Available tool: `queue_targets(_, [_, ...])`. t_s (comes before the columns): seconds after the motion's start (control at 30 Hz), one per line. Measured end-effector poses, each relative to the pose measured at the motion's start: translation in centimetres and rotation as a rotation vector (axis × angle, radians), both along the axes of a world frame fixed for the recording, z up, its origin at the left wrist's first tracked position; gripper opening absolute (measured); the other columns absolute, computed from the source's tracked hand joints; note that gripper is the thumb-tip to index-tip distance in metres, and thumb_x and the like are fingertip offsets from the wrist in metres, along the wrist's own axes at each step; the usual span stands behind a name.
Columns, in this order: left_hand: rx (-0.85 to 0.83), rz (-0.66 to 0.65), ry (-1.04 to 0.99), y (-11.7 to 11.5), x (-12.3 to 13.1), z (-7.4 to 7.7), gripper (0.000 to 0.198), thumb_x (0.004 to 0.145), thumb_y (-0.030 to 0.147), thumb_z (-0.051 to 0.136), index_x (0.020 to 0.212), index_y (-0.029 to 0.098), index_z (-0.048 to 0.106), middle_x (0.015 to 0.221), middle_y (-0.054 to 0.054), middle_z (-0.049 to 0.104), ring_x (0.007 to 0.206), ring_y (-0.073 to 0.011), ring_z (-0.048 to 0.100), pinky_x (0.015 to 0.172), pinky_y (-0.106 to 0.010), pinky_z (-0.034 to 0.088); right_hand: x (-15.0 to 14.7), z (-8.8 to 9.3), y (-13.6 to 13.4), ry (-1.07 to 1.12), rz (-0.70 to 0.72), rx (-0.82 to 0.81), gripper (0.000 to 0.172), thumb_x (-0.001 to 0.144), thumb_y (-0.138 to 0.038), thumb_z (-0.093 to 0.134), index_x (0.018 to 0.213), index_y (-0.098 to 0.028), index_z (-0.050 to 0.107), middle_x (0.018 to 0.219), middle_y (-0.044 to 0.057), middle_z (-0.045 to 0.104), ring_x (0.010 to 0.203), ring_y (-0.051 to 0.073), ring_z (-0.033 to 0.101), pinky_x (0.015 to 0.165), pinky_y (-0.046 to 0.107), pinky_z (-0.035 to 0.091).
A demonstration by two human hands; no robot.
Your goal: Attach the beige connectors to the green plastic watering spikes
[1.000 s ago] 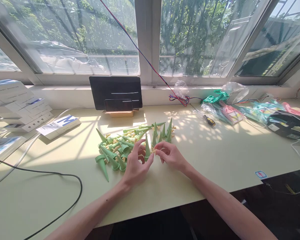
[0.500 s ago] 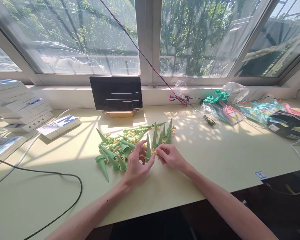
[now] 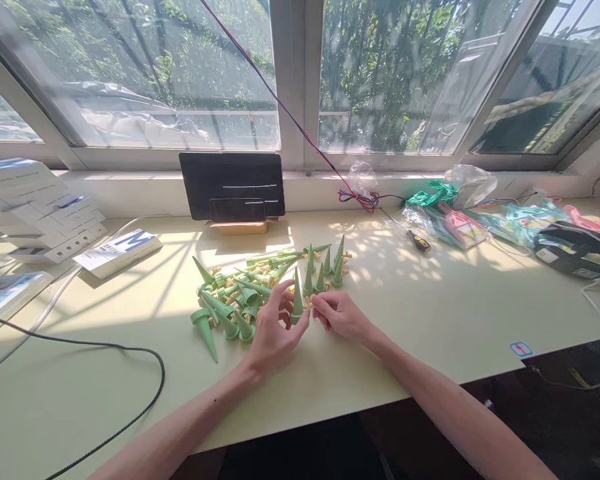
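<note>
Between the thumb and fingers of my left hand [image 3: 277, 327] stands a green plastic plant watering spike [image 3: 297, 298], its point upward. My right hand [image 3: 341, 313] pinches a small yellowish valve [image 3: 309, 303] at the side of that spike's base. Left of my hands lies a loose heap of green spikes [image 3: 223, 311] with yellowish valves among them. Several more spikes [image 3: 327, 262] stand upright just beyond my right hand. One spike [image 3: 206, 333] lies at the heap's near left, pointing toward me.
A dark tablet [image 3: 233, 180] leans on a cardboard stand at the back. White boxes [image 3: 117, 252] and a black cable [image 3: 145, 350] are on the left. To the right lie a screwdriver [image 3: 419, 241], plastic bags [image 3: 460, 225] and a black strap-like item [image 3: 575, 250].
Almost nothing differs. Both hands keep their place around the spike and its valve, with only a very slight shift of the right fingers.
</note>
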State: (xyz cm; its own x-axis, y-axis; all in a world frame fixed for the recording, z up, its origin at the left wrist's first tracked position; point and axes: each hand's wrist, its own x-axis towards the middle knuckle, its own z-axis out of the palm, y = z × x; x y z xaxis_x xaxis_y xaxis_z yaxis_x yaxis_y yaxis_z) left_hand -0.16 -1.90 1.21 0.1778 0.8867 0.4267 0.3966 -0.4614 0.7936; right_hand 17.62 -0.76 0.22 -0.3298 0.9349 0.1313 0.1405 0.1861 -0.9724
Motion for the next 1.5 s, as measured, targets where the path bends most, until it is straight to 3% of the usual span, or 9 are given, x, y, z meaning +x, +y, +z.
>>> queue_targets(0.3, [-0.001,0.006,-0.015,0.05,-0.01,0.02,0.046,0.085,0.026,0.064,0.128,0.025,0.047,0.086,0.001,0.051,0.068,-0.0100,0.052,0.054,-0.020,0.050,0.01,0.03,0.01,-0.048,0.007,0.002,0.050,0.098,-0.053,0.047,0.064,-0.017,0.054,0.050,-0.004,0.047,0.044,0.009,0.044,0.047,0.022,0.037])
queue_targets(0.43, [-0.004,0.015,-0.018,0.16,-0.10,-0.05,0.046,0.085,0.027,0.065,0.126,0.025,0.047,0.086,0.001,0.050,0.068,-0.0099,0.052,0.054,-0.019,0.049,-0.06,0.05,0.09,0.043,-0.027,0.013,0.033,0.094,-0.048,0.056,0.085,-0.018,0.062,0.068,-0.001,0.060,0.048,0.009,0.049,0.049,0.023,0.042])
queue_targets(0.53, [-0.003,0.015,-0.025,0.22,-0.18,-0.09,0.045,0.084,0.028,0.065,0.125,0.025,0.047,0.086,0.001,0.050,0.068,-0.0098,0.052,0.053,-0.019,0.048,-0.04,-0.05,0.16,0.099,-0.023,0.025,0.026,0.091,-0.044,0.063,0.096,-0.019,0.064,0.075,0.000,0.062,0.049,0.009,0.051,0.050,0.024,0.045])
queue_targets(0.8, [0.010,0.008,-0.020,0.26,-0.12,-0.08,0.045,0.084,0.028,0.065,0.125,0.025,0.046,0.084,0.002,0.049,0.068,-0.0101,0.052,0.052,-0.018,0.047,0.07,0.23,0.04,0.091,-0.002,0.033,0.022,0.092,-0.038,0.061,0.084,-0.017,0.062,0.069,-0.002,0.056,0.049,0.008,0.051,0.049,0.023,0.042])
queue_targets(1.23, [0.027,-0.007,-0.003,0.17,-0.12,-0.10,0.046,0.085,0.027,0.065,0.127,0.025,0.047,0.084,0.001,0.052,0.068,-0.0106,0.053,0.054,-0.020,0.051,0.03,-0.11,0.20,0.030,-0.013,0.009,0.046,0.098,-0.048,0.050,0.065,-0.017,0.054,0.052,-0.004,0.050,0.044,0.008,0.046,0.046,0.022,0.037])
queue_targets(1.37, [0.016,-0.002,-0.017,0.19,-0.12,-0.06,0.046,0.085,0.027,0.065,0.126,0.025,0.046,0.085,0.001,0.051,0.069,-0.0107,0.053,0.053,-0.020,0.050,-0.02,0.07,0.11,0.005,-0.004,0.015,0.047,0.099,-0.050,0.047,0.066,-0.017,0.055,0.053,-0.003,0.051,0.044,0.008,0.047,0.048,0.022,0.038])
queue_targets(1.5, [0.008,0.011,-0.029,0.26,-0.13,-0.05,0.045,0.084,0.028,0.066,0.125,0.025,0.046,0.085,0.001,0.050,0.068,-0.0100,0.052,0.053,-0.019,0.049,-0.04,0.25,0.03,0.029,-0.013,0.015,0.035,0.095,-0.048,0.055,0.081,-0.017,0.061,0.068,-0.001,0.060,0.047,0.008,0.049,0.048,0.022,0.040])
